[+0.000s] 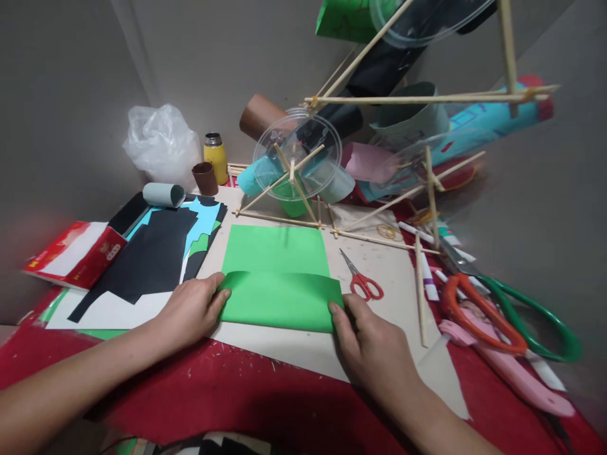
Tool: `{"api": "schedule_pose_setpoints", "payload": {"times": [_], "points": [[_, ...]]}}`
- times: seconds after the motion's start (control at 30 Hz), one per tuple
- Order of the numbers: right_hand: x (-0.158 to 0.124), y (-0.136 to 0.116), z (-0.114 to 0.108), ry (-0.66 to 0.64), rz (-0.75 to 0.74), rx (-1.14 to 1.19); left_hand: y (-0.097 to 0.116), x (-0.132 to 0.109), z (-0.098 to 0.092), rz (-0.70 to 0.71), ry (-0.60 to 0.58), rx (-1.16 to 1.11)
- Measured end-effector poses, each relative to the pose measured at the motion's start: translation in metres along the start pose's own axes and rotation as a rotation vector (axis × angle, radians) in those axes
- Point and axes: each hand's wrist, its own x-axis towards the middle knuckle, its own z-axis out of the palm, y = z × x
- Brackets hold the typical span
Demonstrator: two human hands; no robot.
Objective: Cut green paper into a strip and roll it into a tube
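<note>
A green paper sheet lies on a beige board, with its near edge folded up over itself. My left hand pinches the left end of the fold, thumb and fingers closed on the paper. My right hand grips the right end of the fold the same way, thumb on top. Small red-handled scissors lie shut just beyond my right hand.
Black, blue and white paper sheets lie at left beside a red tissue pack. A wooden stick frame with clear plastic lids stands behind. Large orange and green scissors lie at right. A yellow bottle and plastic bag stand at the back.
</note>
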Motion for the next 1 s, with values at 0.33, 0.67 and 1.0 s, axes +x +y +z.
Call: {"api": "schedule_pose_setpoints", "payload": {"times": [0.33,0.67,1.0], "points": [[-0.001,0.001,0.002,0.012,0.013,0.002,0.007,0.005,0.0,-0.031,-0.008,0.149],[-0.004,-0.001,0.004,0.011,-0.011,-0.031,0.003,0.004,0.013,-0.028,0.085,0.287],[-0.008,0.001,0.004,-0.037,-0.106,-0.12,0.009,0.003,0.014,-0.013,0.093,0.492]]}}
